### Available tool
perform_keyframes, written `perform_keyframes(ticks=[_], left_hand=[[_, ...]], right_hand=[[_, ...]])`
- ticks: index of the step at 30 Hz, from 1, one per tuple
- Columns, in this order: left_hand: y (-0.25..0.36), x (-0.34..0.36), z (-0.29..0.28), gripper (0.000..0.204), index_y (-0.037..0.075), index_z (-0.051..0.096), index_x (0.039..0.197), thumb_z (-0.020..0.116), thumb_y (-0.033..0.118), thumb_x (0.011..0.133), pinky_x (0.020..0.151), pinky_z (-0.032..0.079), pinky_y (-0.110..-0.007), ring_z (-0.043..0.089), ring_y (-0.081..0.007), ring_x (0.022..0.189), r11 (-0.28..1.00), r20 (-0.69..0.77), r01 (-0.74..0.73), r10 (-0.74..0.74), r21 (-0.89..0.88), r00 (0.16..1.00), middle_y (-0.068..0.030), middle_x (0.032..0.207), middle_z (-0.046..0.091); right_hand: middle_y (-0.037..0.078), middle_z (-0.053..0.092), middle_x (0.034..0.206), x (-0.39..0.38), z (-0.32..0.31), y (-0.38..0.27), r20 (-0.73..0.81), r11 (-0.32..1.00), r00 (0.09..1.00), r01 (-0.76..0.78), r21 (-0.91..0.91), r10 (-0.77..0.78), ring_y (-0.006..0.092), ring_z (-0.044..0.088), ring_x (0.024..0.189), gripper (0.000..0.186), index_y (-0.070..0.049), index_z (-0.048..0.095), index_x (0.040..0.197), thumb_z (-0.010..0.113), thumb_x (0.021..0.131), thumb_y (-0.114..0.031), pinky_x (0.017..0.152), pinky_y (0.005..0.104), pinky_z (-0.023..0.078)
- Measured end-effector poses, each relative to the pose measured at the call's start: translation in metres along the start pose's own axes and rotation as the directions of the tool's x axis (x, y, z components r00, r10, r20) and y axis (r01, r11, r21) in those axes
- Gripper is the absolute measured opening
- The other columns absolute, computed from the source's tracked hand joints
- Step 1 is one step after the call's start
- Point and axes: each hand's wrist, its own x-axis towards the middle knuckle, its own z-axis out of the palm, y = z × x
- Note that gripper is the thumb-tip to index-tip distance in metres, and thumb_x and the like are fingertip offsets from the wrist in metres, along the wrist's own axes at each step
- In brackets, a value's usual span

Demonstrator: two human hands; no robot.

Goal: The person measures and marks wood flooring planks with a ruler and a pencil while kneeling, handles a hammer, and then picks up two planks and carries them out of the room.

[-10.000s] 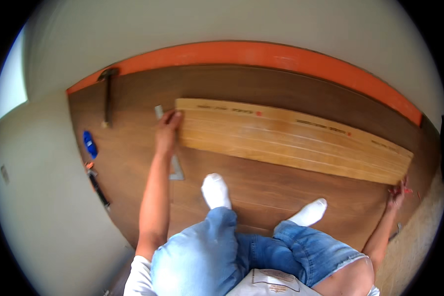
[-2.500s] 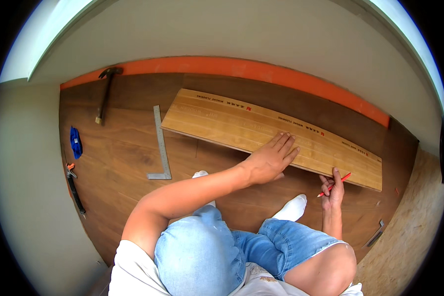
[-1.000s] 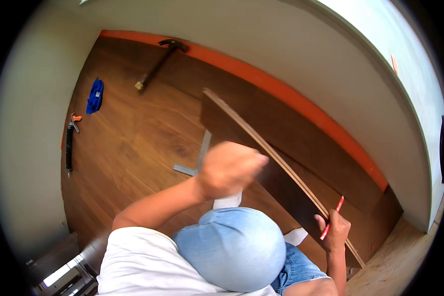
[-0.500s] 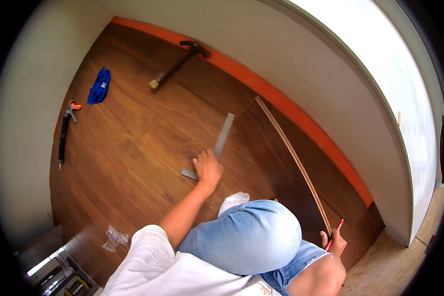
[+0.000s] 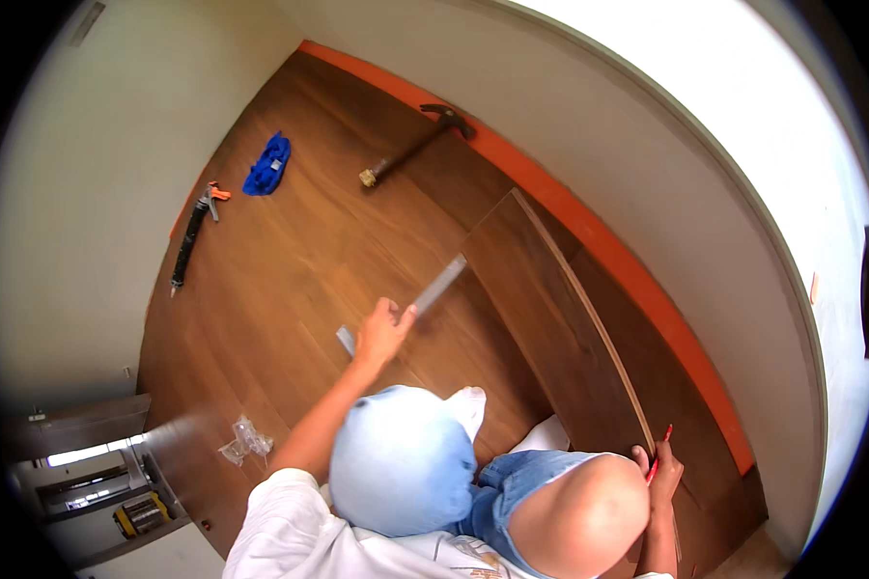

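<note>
My left hand [image 5: 384, 328] grips the grey metal square [image 5: 439, 282], whose long arm reaches to the plank's far left corner; its short arm shows left of my wrist. The plank [image 5: 560, 328] lies along my right, dark wood face up, with its light cut edge toward the orange strip. My right hand [image 5: 661, 473] is closed on a red pencil [image 5: 666, 434] at the plank's near end, thumb by the edge. My white-socked feet [image 5: 468, 405] rest on the floor, one beside the plank, partly behind my knees.
A hammer [image 5: 410, 150], blue bundle [image 5: 267, 166] and caulking gun [image 5: 195, 232] lie on the wood floor [image 5: 290, 261]. Crumpled clear plastic [image 5: 251, 439] is lower left. An orange strip [image 5: 647, 309] edges the wall [image 5: 647, 164]. Metal equipment [image 5: 87, 492] stands at the lower left.
The plank has turned from its printed pale face, through edge-up, to dark face up along my right. My left hand left it, took the metal square and moved that toward it. My view has rotated.
</note>
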Motion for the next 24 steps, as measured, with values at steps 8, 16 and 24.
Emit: perform_keyframes(ticks=[8,16,24], left_hand=[[-0.008,0.067,-0.143,0.053,0.006,0.063,0.087,0.071,0.059,0.089,0.070,0.052,-0.049,0.068,-0.0382,0.080,0.909,-0.182,0.046,0.034,0.415,0.983,-0.0181,0.084,0.069],[0.030,0.200,-0.154,0.026,0.008,0.061,0.092,0.075,0.030,0.089,0.074,0.053,-0.048,0.069,-0.0360,0.090,0.615,-0.100,-0.431,0.641,0.661,0.761,-0.0139,0.091,0.069],[0.046,0.327,-0.081,0.049,0.004,0.057,0.090,0.080,0.047,0.083,0.071,0.054,-0.047,0.066,-0.0361,0.088,0.532,-0.047,-0.631,0.784,0.565,0.619,-0.0134,0.088,0.062]], right_hand=[[0.022,0.058,0.065,0.042,0.020,0.018,0.084,0.995,0.996,0.016,0.101,-0.025,0.0427,0.061,0.059,0.037,-0.002,0.062,0.090,0.078,0.092,-0.035,0.055,0.0445,0.047],[0.022,0.059,0.064,0.066,0.033,0.000,0.092,0.997,0.994,0.046,0.065,-0.052,0.0435,0.063,0.061,0.040,-0.003,0.062,0.087,0.077,0.092,-0.040,0.056,0.0458,0.048],[0.024,0.061,0.067,0.112,0.035,-0.070,0.167,0.996,0.986,0.006,-0.091,0.010,0.0464,0.065,0.065,0.037,-0.002,0.062,0.086,0.079,0.091,-0.035,0.058,0.0475,0.049]])
